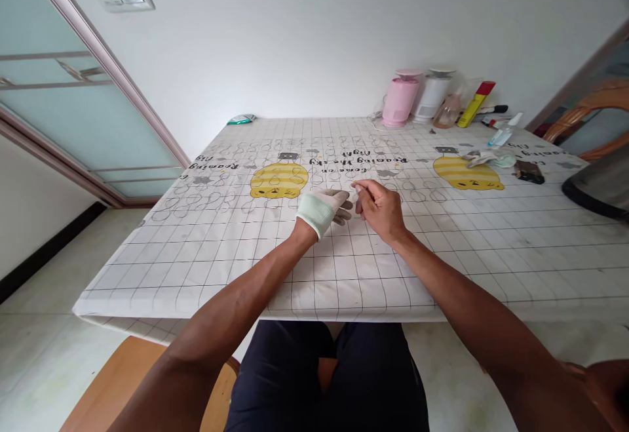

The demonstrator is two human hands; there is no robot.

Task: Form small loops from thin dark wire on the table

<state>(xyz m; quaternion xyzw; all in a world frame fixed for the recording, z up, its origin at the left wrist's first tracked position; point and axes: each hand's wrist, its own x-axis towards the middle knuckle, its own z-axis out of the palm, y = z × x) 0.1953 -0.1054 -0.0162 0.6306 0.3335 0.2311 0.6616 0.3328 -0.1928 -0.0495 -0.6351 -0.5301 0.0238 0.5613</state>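
My left hand wears a pale work glove with grey fingers and a mint cuff. Its fingers curl toward my right hand, which is bare, with thumb and forefinger pinched together. Only a narrow gap separates the two hands, just above the cloth. Something thin and pale seems to show at the fingertips, too small to make out. Many thin, see-through rings lie around and beyond the hands, some overlapping a printed yellow bear.
The checked tablecloth covers the table. At the back right stand a pink device, a white device, a pump bottle and a yellow-red can. Another glove, a small bottle and a dark box lie at right.
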